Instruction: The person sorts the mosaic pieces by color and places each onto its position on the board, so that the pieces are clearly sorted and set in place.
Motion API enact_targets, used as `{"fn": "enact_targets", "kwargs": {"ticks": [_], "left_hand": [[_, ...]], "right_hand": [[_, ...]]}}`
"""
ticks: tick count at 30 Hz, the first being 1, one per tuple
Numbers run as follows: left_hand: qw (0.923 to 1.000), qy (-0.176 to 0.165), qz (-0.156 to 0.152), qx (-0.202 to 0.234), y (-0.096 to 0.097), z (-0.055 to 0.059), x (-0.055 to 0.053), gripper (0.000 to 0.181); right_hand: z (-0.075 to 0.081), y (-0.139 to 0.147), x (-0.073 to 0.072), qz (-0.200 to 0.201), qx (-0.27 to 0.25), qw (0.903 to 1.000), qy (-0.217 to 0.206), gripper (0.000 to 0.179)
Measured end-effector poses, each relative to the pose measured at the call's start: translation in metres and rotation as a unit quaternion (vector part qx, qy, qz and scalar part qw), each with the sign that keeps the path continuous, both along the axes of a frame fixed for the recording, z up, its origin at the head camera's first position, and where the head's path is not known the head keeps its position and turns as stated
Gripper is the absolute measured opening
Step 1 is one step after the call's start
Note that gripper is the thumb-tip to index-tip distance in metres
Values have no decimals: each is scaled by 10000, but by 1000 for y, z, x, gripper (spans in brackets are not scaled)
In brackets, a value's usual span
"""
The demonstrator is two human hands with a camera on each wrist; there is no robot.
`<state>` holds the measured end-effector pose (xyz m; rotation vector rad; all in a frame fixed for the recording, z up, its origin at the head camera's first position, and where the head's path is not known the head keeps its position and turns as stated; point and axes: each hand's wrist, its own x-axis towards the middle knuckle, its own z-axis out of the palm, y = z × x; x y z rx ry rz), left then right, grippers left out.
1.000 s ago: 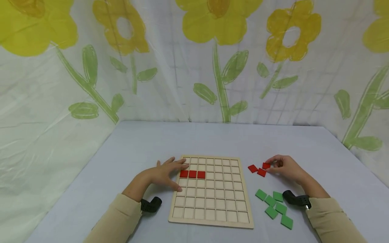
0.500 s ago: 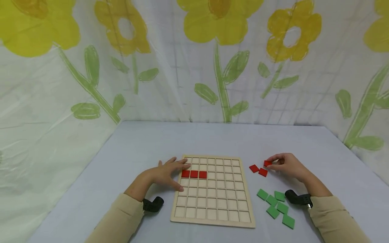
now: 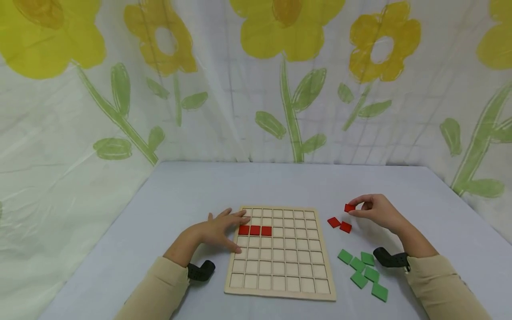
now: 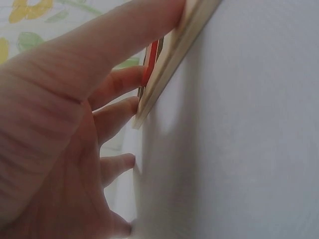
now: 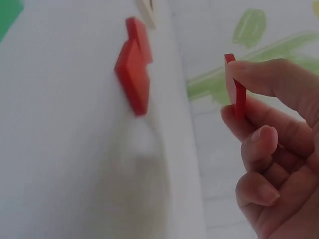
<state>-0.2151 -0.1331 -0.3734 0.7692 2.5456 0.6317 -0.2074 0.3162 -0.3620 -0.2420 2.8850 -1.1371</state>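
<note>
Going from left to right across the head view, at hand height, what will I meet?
Left hand, wooden grid board bearing three red tiles, two loose red tiles, right hand pinching a red tile.

A pale curtain (image 3: 216,142) is hanging behind the tabletop (image 3: 288,183) and running along its left side. Yellow flowers (image 3: 264,38) are spreading across the curtain on green stems (image 3: 290,111), and its wrinkles (image 3: 72,171) are catching light.

Board (image 3: 280,294) and loose tiles (image 3: 359,279) on table (image 3: 288,183)
</note>
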Motion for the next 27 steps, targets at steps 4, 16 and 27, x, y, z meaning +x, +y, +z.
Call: {"fn": "enact_targets", "kwargs": {"ticks": [4,16,27], "left_hand": [[10000,48,20,-24,0,-1,-1,82],[10000,36,14,0,2,2,-2,82],[10000,5,33,41,0,0,-1,82]], "right_hand": [[4,-8,0,82,-21,10000,42,39],[7,-35,-8,634,-79,9978,172,29],[9,-66,-9,737,-34,9973,12,30]]}}
